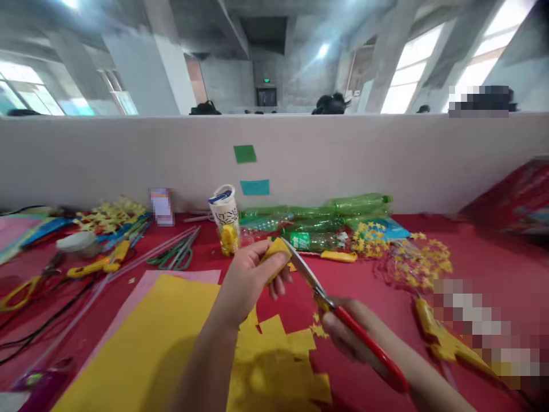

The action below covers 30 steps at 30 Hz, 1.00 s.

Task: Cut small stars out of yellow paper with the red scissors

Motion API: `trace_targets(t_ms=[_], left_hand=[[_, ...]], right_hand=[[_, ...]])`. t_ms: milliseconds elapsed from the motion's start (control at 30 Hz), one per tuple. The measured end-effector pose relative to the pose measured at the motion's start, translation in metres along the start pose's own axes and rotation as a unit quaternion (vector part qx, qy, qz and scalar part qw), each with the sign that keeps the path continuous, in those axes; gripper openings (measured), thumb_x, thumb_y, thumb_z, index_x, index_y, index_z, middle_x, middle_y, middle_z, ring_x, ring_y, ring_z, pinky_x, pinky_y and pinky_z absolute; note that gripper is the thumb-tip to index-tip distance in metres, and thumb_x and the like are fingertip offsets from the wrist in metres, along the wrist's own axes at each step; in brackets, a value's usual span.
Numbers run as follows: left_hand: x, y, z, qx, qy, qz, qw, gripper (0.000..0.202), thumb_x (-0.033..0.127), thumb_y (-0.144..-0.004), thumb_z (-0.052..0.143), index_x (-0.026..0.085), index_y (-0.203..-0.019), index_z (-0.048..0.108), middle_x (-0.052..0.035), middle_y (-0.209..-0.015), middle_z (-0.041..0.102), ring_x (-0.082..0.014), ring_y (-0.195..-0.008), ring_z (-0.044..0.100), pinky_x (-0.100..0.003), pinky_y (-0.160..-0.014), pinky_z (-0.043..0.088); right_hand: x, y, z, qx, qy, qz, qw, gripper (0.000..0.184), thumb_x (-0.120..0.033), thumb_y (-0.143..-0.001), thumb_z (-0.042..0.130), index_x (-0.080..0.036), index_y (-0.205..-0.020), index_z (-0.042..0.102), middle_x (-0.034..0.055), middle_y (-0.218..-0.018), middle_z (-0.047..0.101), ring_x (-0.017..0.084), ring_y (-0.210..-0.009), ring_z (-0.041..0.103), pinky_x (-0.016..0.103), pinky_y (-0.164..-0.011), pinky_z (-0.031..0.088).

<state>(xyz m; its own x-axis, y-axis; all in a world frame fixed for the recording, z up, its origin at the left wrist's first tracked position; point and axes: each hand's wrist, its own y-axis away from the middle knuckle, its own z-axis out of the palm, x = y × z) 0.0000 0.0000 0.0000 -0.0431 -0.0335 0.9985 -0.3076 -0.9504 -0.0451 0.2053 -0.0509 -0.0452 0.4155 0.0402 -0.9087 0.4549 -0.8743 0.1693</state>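
Note:
Between the thumb and fingers of my left hand (pixel 253 274) is a small piece of yellow felt-like sheet (pixel 275 252). My right hand (pixel 349 326) grips red-handled scissors (pixel 306 272), whose blades reach up to the edge of that piece. Whether the blades are parted is hard to make out. Below my hands lie several overlapping yellow squares (pixel 274 366). A large yellow sheet (pixel 146 337) rests on a pink one to the left. Some small yellow stars (pixel 318 329) lie under my right hand.
Green plastic bottles (pixel 360 203) lie along the white partition (pixel 128 154). A patterned cup (pixel 225 212) stands beside them. Yellow stars on wires (pixel 420 260) and a yellow glue gun (pixel 446 340) are at right. Green-handled scissors (pixel 174 254) and a yellow cutter (pixel 100 265) lie at left.

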Motion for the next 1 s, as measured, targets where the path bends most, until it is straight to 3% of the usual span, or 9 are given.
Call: trace_targets(t_ms=[1000], left_hand=[[0.003,0.002,-0.014,-0.039,-0.028,-0.041,0.998,0.017,0.027,-0.086,0.053,0.014,-0.075,0.057,0.0002,-0.059,0.064,-0.0057,-0.041,0.051,-0.016,-0.041,0.041]], right_hand=[[-0.001,0.001,-0.001,-0.019,0.011,-0.007,1.0,0.052,-0.068,-0.086,0.036,-0.021,-0.065,0.037,-0.0054,-0.047,0.042,0.007,-0.04,0.035,0.021,-0.04,0.021]])
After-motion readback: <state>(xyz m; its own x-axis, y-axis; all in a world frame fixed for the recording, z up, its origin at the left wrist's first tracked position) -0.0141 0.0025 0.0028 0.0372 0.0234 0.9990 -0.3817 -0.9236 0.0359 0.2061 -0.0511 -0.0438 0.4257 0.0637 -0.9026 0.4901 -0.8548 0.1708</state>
